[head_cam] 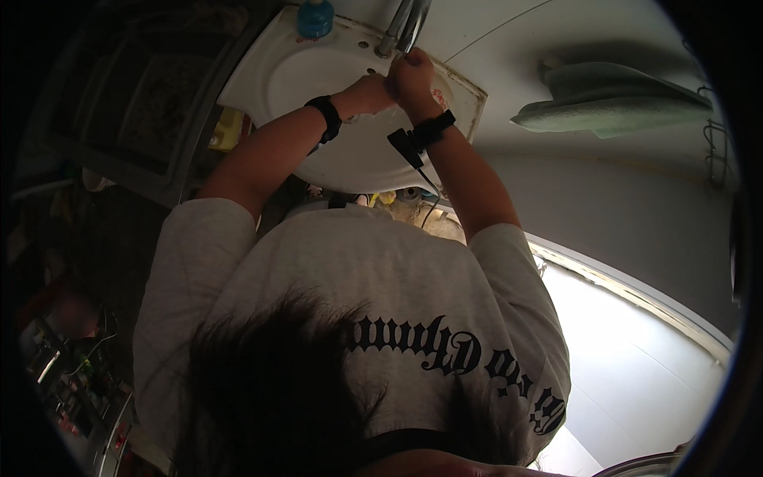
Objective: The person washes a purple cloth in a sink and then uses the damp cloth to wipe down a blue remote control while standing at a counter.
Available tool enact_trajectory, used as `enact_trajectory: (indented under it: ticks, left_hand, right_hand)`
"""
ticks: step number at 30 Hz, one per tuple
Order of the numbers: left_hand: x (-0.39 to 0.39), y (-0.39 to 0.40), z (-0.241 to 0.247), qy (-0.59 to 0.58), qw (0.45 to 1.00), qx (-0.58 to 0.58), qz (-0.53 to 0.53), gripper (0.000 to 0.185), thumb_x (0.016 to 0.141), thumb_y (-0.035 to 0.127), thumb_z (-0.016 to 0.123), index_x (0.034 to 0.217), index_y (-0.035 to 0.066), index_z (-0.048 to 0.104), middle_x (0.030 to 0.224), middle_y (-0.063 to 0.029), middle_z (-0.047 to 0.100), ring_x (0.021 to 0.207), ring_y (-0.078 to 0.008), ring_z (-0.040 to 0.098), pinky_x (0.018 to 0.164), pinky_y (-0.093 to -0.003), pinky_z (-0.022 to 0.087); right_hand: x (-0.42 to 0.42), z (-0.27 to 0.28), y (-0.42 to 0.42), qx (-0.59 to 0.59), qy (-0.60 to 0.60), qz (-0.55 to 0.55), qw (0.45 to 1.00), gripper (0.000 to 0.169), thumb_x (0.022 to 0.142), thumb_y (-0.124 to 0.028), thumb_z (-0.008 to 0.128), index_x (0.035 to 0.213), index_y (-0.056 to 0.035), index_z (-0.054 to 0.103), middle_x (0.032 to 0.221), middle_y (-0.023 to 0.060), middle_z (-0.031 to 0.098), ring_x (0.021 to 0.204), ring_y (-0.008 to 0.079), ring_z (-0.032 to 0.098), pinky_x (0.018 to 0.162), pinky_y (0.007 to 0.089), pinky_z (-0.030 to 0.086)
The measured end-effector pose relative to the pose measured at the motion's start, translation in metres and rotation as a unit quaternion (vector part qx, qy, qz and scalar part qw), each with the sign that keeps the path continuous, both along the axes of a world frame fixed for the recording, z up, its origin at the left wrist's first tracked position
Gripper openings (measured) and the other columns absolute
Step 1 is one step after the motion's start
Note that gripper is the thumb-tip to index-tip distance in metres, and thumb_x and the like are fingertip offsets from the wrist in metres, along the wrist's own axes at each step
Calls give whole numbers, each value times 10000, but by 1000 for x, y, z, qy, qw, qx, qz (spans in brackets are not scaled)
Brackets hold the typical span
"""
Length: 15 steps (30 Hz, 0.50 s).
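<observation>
Both my hands are together over a white ceramic washbasin (346, 158), just below the spout of a chrome faucet (390, 39). My left hand (371, 94) reaches in from the left, its fingers meeting the other hand. My right hand (412, 74) is curled directly under the spout, against the left one. Whether anything lies between them is hidden. Water seems to glint below the hands. A black strap (325, 118) circles the left wrist. On the right wrist sits a black band (435, 128) with a small black device (405, 149) and a cable.
A blue container (315, 19) stands on the basin's back left corner. A green towel (614, 98) hangs on the right wall near a wire rack (715, 152). At the left is a dark metal sink (158, 107), with a yellow container (226, 130) beside the basin.
</observation>
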<state>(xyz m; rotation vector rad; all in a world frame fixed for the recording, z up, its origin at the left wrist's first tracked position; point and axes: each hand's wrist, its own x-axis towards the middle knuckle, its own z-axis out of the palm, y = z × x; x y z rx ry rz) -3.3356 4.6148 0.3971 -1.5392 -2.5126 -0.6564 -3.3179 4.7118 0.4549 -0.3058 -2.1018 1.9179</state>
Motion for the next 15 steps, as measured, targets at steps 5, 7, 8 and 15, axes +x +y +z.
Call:
enact_trajectory:
  ticks: [5,7,8,15]
  left_hand:
    - [12,-8,21,-64,998,-28,-6,113,744,170,506,683,76,524,615,-105,566,620,-262,587,516,-394,466]
    - [14,-7,19,-53,998,-36,-13,105,740,167,506,688,77,525,618,-104,562,626,-264,585,518,-392,465]
    - [14,-7,13,-27,999,-22,-13,100,736,164,507,687,79,525,615,-100,560,620,-267,582,517,-389,464]
    - [25,-15,37,-466,880,-65,64,188,793,191,484,662,58,507,550,-59,508,501,-185,515,462,-317,407]
  right_hand:
    - [12,11,-11,253,19,-33,967,92,688,-60,574,708,5,512,633,133,570,596,214,580,551,325,454]
    - [12,8,-9,270,16,-25,962,110,674,-68,580,714,8,512,626,142,567,596,231,581,556,334,454]
    - [12,7,-8,279,15,-21,960,120,667,-72,583,717,9,512,623,146,566,596,240,581,558,338,453]
    - [-1,-44,20,198,-41,41,978,189,661,-101,623,786,-8,516,664,123,564,587,224,543,556,326,452]
